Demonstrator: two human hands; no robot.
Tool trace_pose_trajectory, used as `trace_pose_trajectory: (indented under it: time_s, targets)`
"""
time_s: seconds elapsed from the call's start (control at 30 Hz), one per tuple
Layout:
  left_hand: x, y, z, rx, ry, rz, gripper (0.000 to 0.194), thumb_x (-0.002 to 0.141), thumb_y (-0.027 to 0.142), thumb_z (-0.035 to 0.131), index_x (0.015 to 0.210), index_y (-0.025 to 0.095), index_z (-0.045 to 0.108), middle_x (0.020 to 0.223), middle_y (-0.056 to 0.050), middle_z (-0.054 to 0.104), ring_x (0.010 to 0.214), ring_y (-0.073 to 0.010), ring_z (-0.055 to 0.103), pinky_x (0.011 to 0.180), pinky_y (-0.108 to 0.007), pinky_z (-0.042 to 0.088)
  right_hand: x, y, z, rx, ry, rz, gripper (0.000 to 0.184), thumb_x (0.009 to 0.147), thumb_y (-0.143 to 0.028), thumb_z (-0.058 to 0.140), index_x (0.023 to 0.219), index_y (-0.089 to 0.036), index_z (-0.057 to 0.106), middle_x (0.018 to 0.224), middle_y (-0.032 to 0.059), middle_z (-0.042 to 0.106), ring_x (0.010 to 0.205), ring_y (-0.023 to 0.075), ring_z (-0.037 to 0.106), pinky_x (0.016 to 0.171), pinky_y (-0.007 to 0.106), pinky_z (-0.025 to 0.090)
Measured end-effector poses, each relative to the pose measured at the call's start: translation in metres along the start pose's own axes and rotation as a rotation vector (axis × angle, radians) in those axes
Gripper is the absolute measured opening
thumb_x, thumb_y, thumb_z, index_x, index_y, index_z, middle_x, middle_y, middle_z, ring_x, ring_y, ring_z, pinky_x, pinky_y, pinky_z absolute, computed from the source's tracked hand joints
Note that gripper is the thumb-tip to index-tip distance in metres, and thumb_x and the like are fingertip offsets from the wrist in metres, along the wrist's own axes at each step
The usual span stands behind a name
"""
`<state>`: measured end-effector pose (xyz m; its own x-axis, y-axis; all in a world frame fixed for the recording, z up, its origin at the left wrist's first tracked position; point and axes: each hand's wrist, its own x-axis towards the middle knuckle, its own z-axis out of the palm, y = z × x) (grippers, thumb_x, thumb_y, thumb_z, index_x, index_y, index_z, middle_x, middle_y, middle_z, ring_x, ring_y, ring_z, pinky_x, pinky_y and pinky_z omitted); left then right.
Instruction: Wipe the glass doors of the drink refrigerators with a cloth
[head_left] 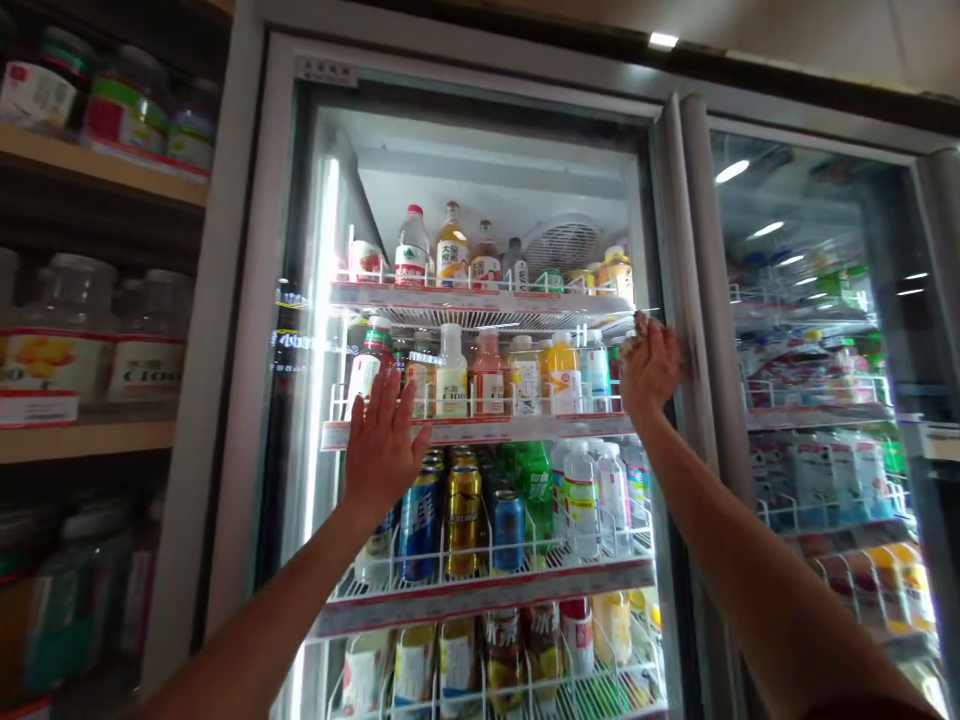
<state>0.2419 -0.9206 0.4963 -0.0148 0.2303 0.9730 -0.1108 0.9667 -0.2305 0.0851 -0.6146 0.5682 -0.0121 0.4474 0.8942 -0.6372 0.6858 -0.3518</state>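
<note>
A tall glass-door drinks cooler fills the middle of the view, and its white door frame point(259, 300) runs up the left side. My left hand point(384, 440) is raised flat with the fingers spread, in front of the middle shelves. It holds nothing and seems to press on the glass, though contact is hard to confirm. My right hand point(651, 368) is curled around the door's right edge point(670, 300). Behind the glass, rows of bottled drinks point(451, 372) and a blue can point(418, 525) stand in white wire racks.
A second cooler door point(817, 300) stands to the right, with more packaged drinks behind it. On the left, wooden shelves point(90, 440) carry large plastic jars point(56, 340). A round fan point(562, 245) sits at the back of the top shelf.
</note>
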Motion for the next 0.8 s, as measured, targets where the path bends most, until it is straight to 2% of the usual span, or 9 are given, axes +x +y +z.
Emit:
trace_pose_trajectory:
  time_s: [0.1,0.2,0.27,0.33,0.43,0.53,0.6,0.7,0.8]
  targets:
    - [0.001,0.001,-0.001,-0.019,-0.002,-0.006,0.065,0.085,0.036,0.045,0.142,0.023,0.016,0.148,-0.009,0.021,0.137,-0.0257,0.017,0.111,-0.050,0.016,-0.038,-0.041,0.000,-0.008,-0.095,-0.065,0.052,0.087,-0.030,0.035,0.137,-0.015,0.032,0.142,0.0155,0.033,0.132,0.0320,0.026,0.103,0.055,0.024]
    - [0.002,0.001,-0.003,-0.030,0.002,-0.001,0.064,0.085,0.036,0.045,0.142,0.024,0.017,0.147,-0.009,0.021,0.137,-0.0256,0.016,0.110,-0.050,0.016,-0.085,-0.075,-0.010,0.053,-0.327,-0.499,0.048,0.087,-0.030,0.039,0.135,-0.030,0.035,0.147,0.0027,0.027,0.136,0.0245,0.018,0.108,0.048,0.020]
    - [0.001,0.001,-0.003,-0.029,0.002,-0.002,0.064,0.085,0.035,0.045,0.141,0.023,0.018,0.147,-0.009,0.021,0.137,-0.0255,0.016,0.110,-0.050,0.016,-0.093,-0.064,-0.018,0.064,-0.407,-0.643,0.046,0.087,-0.029,0.039,0.133,-0.036,0.036,0.146,-0.0022,0.028,0.137,0.0207,0.018,0.109,0.046,0.020]
    - [0.000,0.002,-0.003,-0.017,-0.005,-0.003,0.063,0.086,0.035,0.044,0.141,0.022,0.019,0.147,-0.010,0.021,0.137,-0.0254,0.016,0.110,-0.050,0.016,-0.077,-0.030,-0.023,0.026,-0.340,-0.508,0.046,0.088,-0.028,0.036,0.134,-0.033,0.035,0.144,-0.0001,0.032,0.135,0.0206,0.021,0.108,0.047,0.021]
    - [-0.002,0.002,-0.001,0.014,-0.008,-0.006,0.061,0.086,0.036,0.043,0.141,0.018,0.022,0.147,-0.011,0.021,0.137,-0.0253,0.015,0.111,-0.049,0.014,-0.044,0.013,-0.020,-0.032,-0.118,-0.066,0.049,0.088,-0.028,0.033,0.137,-0.025,0.032,0.141,0.0081,0.036,0.132,0.0257,0.028,0.103,0.053,0.026]
    - [-0.001,0.001,0.000,0.030,-0.012,-0.011,0.061,0.085,0.037,0.044,0.140,0.016,0.024,0.147,-0.012,0.021,0.137,-0.0251,0.015,0.112,-0.047,0.012,-0.049,-0.006,-0.013,-0.025,-0.041,0.068,0.051,0.087,-0.026,0.033,0.137,-0.022,0.031,0.141,0.0098,0.035,0.131,0.0269,0.028,0.102,0.054,0.026]
    - [0.001,0.000,0.000,0.025,-0.013,-0.006,0.061,0.086,0.037,0.043,0.140,0.016,0.024,0.147,-0.012,0.021,0.137,-0.0250,0.015,0.112,-0.047,0.013,-0.078,-0.044,-0.013,-0.005,-0.113,-0.082,0.049,0.088,-0.025,0.032,0.137,-0.023,0.031,0.143,0.0080,0.032,0.134,0.0252,0.022,0.105,0.051,0.024]
    - [-0.001,0.000,-0.003,0.016,-0.012,0.000,0.060,0.086,0.037,0.043,0.140,0.018,0.023,0.147,-0.010,0.021,0.137,-0.0249,0.016,0.111,-0.047,0.014,-0.124,-0.087,-0.019,0.040,-0.320,-0.466,0.045,0.089,-0.030,0.037,0.134,-0.032,0.036,0.146,0.0012,0.027,0.137,0.0222,0.017,0.108,0.046,0.022]
    - [-0.017,0.002,-0.006,0.009,-0.017,-0.002,0.059,0.086,0.034,0.044,0.140,0.021,0.023,0.147,-0.009,0.022,0.137,-0.0248,0.017,0.111,-0.046,0.015,-0.129,-0.066,-0.030,0.036,-0.381,-0.611,0.043,0.089,-0.032,0.038,0.132,-0.036,0.037,0.145,-0.0011,0.031,0.136,0.0200,0.020,0.108,0.044,0.022]
